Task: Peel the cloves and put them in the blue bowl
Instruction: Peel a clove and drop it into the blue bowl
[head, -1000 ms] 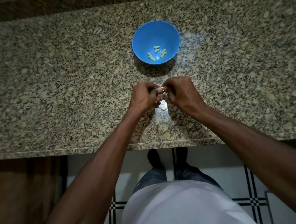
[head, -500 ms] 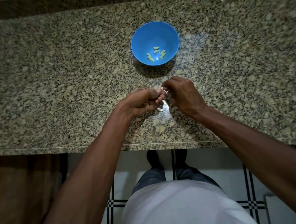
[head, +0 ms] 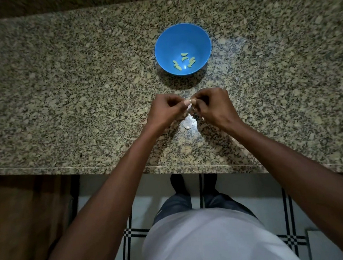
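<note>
Mid-peel: left hand (head: 165, 110) and right hand (head: 212, 107) both pinch what looks like one clove (head: 189, 106) just above the counter (head: 58, 98), near the blue bowl (head: 168, 40); next, strip skin, drop it in.

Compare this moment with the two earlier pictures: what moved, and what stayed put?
Little changed. The left hand, tipped over sideways half a second ago, is back knuckles-up, and both it and the right hand still pinch the clove between them. The blue bowl, the peeled cloves in it and the pale skins on the counter stayed put.
</note>
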